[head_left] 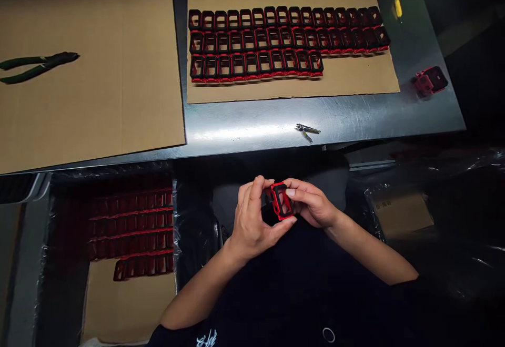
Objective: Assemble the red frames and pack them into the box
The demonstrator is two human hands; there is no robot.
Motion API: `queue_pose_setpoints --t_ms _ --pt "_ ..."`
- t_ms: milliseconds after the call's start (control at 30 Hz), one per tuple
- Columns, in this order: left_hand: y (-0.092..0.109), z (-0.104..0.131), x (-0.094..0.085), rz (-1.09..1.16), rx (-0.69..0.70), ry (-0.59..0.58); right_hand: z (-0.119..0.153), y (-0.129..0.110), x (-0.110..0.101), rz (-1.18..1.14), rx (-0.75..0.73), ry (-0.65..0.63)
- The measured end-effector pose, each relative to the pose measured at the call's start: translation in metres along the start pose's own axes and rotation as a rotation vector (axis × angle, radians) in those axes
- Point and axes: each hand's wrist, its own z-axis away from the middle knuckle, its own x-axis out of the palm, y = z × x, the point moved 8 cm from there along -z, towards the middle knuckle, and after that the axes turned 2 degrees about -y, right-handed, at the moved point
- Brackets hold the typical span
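A red and black frame part (282, 201) is held in front of my body, below the table edge. My left hand (252, 221) grips it from the left, with the thumb along its lower edge and the fingers behind its upper side. My right hand (313, 202) closes on its right side, the thumb on the black rim near the top. On the table beyond, rows of similar red and black parts (256, 44) stand on a cardboard sheet (355, 79). Small metal nippers (307, 130) lie near the table's front edge.
Green-handled pliers (43, 65) rest on a large cardboard sheet (118, 100) at the left. A single part (431, 80) and a yellow tool (398, 6) are on the table's right. Below left, a plastic-lined box (49, 263) holds rows of parts (134, 226) over cardboard.
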Motion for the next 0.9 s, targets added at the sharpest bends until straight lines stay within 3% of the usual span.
queue_pose_setpoints --t_ms 133,367,900 --pt "0.004 -0.002 0.001 0.050 0.018 0.014 0.001 0.012 0.005 -0.051 0.076 -0.076" --pt "0.007 -0.002 0.006 0.182 0.059 -0.014 0.001 0.015 0.009 -0.075 0.062 -0.142" --pt "0.011 0.004 0.003 0.228 0.166 -0.016 0.005 0.003 0.006 0.096 -0.097 -0.094"
